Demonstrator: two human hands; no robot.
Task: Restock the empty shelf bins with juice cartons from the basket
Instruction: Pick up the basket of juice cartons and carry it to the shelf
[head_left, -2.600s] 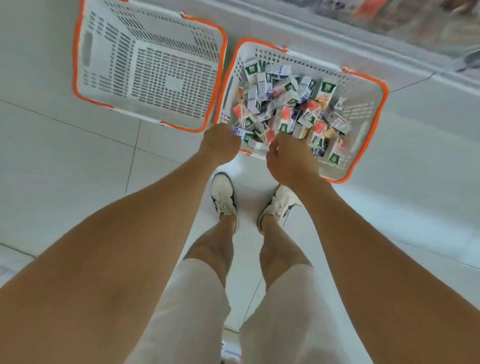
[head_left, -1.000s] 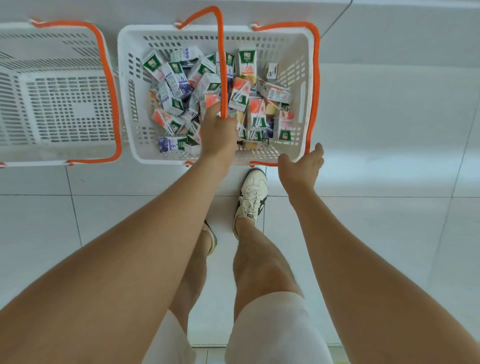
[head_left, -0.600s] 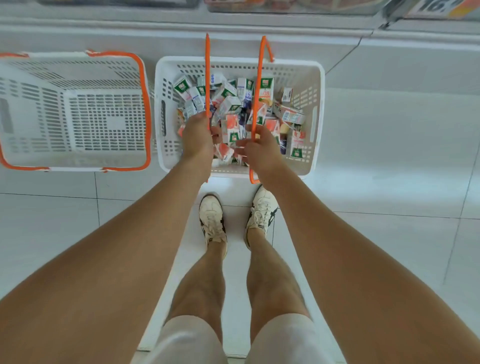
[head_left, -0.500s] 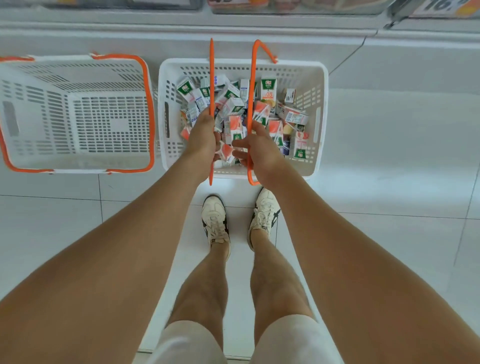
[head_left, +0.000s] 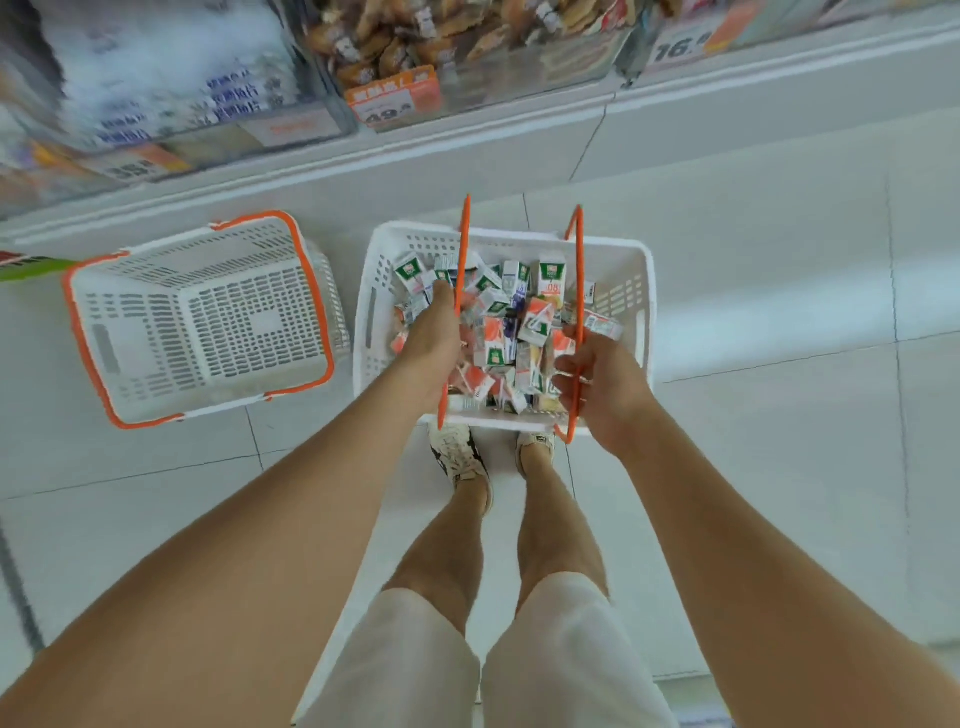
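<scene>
White trainers (head_left: 460, 457) stand nearest, and the near rim of the loaded basket (head_left: 647, 291) overlaps their toes, so I judge it is lifted off the floor tiles (head_left: 779, 467), not resting on them.

Just above, the right hand (head_left: 602, 389) has its fingers curled round the right orange handle (head_left: 578, 260) close to the handle's near end. The left hand (head_left: 428, 343) is closed round the left orange handle (head_left: 462, 244) further along, about midway. The two thin hoops stand upright and apart, one per hand.

Between and below the two grips lie the juice cartons (head_left: 550, 278), a loose heap of small packs in green, red and purple, tipped every way.

- Each carton is likely light and stiff-sided but easy to dent, so it is best pinched across its flat faces.
- Together they probably make a fair weight.
- The heap should slide toward whichever grip drops lower.
- The slim handles may flex and bite, so both are best held level and near their middles.

Out to the left of the left grip sits an empty white basket (head_left: 156, 260) with its handles folded down.

Beyond both grips runs the shelf, with clear bins (head_left: 467, 52) of brown snack packets and an orange price tag (head_left: 392, 101) (all blurred). No empty bin is visible from here.
</scene>
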